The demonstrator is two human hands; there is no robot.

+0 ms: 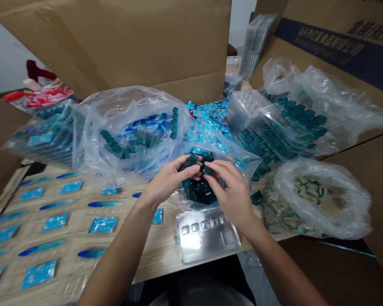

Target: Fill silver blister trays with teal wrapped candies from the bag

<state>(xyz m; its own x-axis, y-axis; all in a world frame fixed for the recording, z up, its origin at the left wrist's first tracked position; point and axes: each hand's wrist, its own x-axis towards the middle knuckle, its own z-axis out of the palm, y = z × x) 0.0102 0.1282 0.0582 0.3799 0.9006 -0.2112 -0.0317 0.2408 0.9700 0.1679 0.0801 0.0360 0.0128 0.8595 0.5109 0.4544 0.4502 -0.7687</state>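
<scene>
My left hand [175, 174] is closed, its thumb and fingers gripping a dark teal faceted piece [191, 160]. Close beside it, my right hand [231, 185] pinches another dark teal piece [208, 170] between thumb and fingertips. Both hands are over an open clear plastic bag [242, 158] with a heap of the same dark pieces [200, 193] in it. A clear plastic tray [204, 244] with a row of square recesses lies just below the bag, close to the table's front edge. Whether its recesses hold anything is hard to see.
Blue sachets [104, 225] and blue pen-shaped strips [44, 246] lie in rows at left. Behind are a large clear bag [95, 106], a pile of blue sachets [210, 117] and a cardboard box [130, 46]. At right stands a bag of small green-edged packets [309, 190].
</scene>
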